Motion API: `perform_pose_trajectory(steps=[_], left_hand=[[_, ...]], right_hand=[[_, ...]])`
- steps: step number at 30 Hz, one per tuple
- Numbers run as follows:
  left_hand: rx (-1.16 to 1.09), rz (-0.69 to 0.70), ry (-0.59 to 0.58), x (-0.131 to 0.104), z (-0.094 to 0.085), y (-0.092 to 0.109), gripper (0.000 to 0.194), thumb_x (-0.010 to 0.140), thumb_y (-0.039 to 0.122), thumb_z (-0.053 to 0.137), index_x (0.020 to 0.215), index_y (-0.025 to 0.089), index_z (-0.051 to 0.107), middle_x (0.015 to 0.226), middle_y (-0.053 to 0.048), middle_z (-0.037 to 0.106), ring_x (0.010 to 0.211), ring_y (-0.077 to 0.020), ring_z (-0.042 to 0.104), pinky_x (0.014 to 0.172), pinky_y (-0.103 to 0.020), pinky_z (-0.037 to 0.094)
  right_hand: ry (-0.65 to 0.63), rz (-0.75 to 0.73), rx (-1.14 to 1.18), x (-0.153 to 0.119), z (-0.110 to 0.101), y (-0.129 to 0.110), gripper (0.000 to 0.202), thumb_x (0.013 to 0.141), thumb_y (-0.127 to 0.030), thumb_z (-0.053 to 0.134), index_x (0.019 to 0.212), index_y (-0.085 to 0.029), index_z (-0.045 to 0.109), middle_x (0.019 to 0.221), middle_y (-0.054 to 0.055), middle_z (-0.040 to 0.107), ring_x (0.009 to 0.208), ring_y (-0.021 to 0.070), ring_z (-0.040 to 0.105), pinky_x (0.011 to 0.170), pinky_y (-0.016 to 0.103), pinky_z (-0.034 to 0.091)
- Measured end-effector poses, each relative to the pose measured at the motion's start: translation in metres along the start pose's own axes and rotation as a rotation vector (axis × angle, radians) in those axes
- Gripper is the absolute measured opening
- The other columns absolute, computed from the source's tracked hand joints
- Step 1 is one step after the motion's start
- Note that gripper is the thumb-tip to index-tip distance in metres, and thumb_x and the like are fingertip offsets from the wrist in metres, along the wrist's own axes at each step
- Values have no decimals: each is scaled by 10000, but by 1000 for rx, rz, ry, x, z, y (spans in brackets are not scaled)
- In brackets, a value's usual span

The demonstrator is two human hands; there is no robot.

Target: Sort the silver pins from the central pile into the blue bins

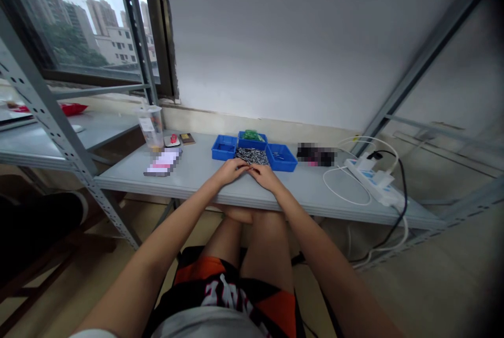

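Note:
My left hand (232, 171) and my right hand (264, 176) meet at the fingertips over the grey table, just in front of a heap of small silvery metal pieces (252, 156). Both hands are closed in a pinch; whatever lies between the fingertips is too small to make out. Around the heap stand three blue plastic bins. The left bin (224, 151) shows its blue inside. In the back bin (258, 144) lies something green and plastic-like (252, 135). A few thin metal pieces rest in the right bin (285, 164).
A plastic cup (150, 128), a blurred phone-like object (163, 162) and small packs (187, 138) sit to the left. On the right are a blurred dark object (315, 155) and a white power strip (372, 180) with looping cables. Metal shelf posts (71, 112) frame the table (197, 172).

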State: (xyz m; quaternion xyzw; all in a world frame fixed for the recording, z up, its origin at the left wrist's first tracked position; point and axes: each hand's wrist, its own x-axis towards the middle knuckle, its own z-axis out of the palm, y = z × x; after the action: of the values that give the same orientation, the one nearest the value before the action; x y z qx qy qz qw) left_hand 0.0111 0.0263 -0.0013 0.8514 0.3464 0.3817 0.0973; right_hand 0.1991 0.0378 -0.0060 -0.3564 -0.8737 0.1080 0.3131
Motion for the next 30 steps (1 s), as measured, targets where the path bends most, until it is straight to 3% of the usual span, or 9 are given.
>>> perform_pose_trajectory(steps=[3,6,10,16,21,30], left_hand=[[42,-115,49,0,2,-1,214,888,283,476,930,164,649,872,-47,691,793,-172,624,726,-251,458],[69,-234,134,0,4,-5,206,888,283,474,958,160,623,816,-48,687,735,-177,625,687,-252,456],[102,-166,58,1,5,-9,187,867,285,517,899,164,657,857,-56,690,772,-184,622,720,-258,452],[139,-122,-12,1,3,-8,198,858,296,534,906,176,685,902,-51,697,829,-187,622,759,-254,449],[154,-138,-30,1,2,-6,213,861,306,530,924,181,690,916,-51,704,850,-190,630,763,-247,452],[164,-158,67,1,1,-7,233,879,299,508,934,173,695,928,-61,699,840,-185,624,780,-266,461]], right_hand=[[9,40,7,0,1,0,191,877,-300,507,886,-194,664,744,28,676,636,154,570,643,244,396],[78,83,41,1,0,-1,225,887,-319,486,1014,-190,620,716,18,651,618,152,559,623,243,394],[144,93,69,1,-1,1,270,902,-335,456,1109,-196,561,755,17,640,670,160,573,653,249,399],[64,75,45,0,0,2,208,907,-298,441,902,-193,619,646,-1,613,598,140,547,607,229,370],[42,101,14,0,2,5,167,863,-313,523,891,-188,629,662,5,632,592,136,542,574,220,351],[87,155,56,3,-1,3,137,854,-255,504,856,-184,621,655,-3,624,587,131,532,605,229,368]])
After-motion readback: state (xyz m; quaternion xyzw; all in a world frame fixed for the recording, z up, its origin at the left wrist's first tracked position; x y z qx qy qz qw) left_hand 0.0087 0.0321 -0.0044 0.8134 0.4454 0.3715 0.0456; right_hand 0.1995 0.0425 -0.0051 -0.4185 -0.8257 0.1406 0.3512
